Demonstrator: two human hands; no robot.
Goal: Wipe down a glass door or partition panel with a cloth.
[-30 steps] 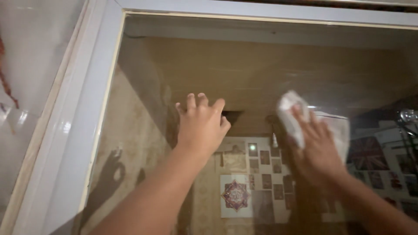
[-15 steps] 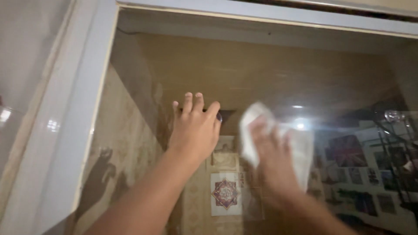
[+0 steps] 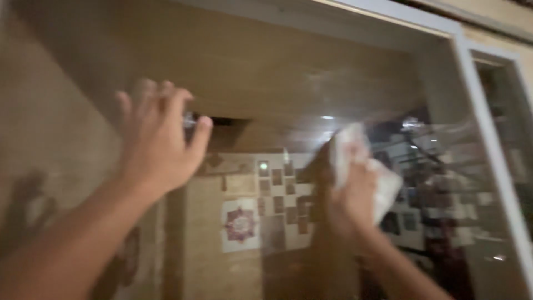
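Note:
My left hand rests flat against a large glass pane, fingers spread and pointing up. My right hand presses a crumpled white cloth against the same glass, right of centre. The picture is blurred by motion. Through the glass I see a room with a wooden ceiling and a wall covered with small pictures.
A pale window frame runs down the right side, with another pane beyond it. A square decorative tile picture hangs on the inner wall. Reflected light spots show on the glass near the cloth.
The view has swung right, so the left frame is gone and the right frame appears. My right hand with the cloth wiped leftwards, then shifted along the glass; my left hand stays flat.

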